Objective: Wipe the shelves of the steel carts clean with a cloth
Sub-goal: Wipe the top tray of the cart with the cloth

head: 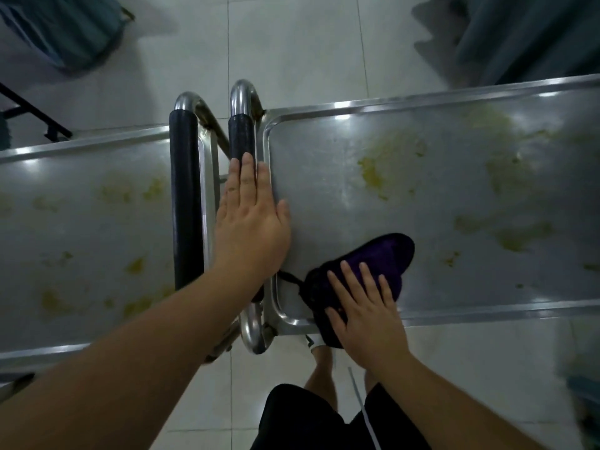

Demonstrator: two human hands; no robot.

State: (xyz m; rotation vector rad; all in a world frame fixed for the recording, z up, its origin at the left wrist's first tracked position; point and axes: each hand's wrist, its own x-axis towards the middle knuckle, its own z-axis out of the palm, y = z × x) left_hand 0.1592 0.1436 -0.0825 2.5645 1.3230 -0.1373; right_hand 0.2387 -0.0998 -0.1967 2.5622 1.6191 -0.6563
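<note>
Hands point(251, 228) point(365, 306) flat; cloth point(383, 258) shows no writing.

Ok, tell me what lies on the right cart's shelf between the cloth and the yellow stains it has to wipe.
Nothing visible does. The right hand presses the purple cloth flat on the right cart's shelf, and bare steel runs from it to the yellow stains. The left hand rests at the shelf's left edge, out of the way.

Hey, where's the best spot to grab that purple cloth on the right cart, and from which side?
Probably the far bunched end of the purple cloth, taken from above. The right hand lies flat over its near end at the shelf rim, and the far end lies free on flat steel.
</note>
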